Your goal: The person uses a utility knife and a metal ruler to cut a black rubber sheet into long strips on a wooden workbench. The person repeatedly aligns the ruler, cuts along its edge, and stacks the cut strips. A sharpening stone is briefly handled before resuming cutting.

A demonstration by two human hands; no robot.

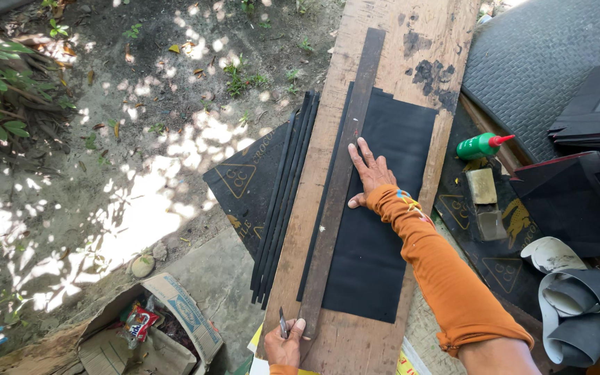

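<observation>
Far left: dirt ground (126, 173) in dappled light, torn cardboard box (140, 333) below. Next, cut black strips (282, 201) lying along the left edge of the wooden plank (411, 42), here the worktop. Left hand (286, 347) at the plank's near end, grip closed around a small blade (282, 323), tip just beside the long dark straightedge (342, 180). Black sheet (376, 236) flat under the straightedge. Right hand (369, 173) open, fingers spread, pressing straightedge and sheet. Farther right, green glue bottle (480, 146).
</observation>
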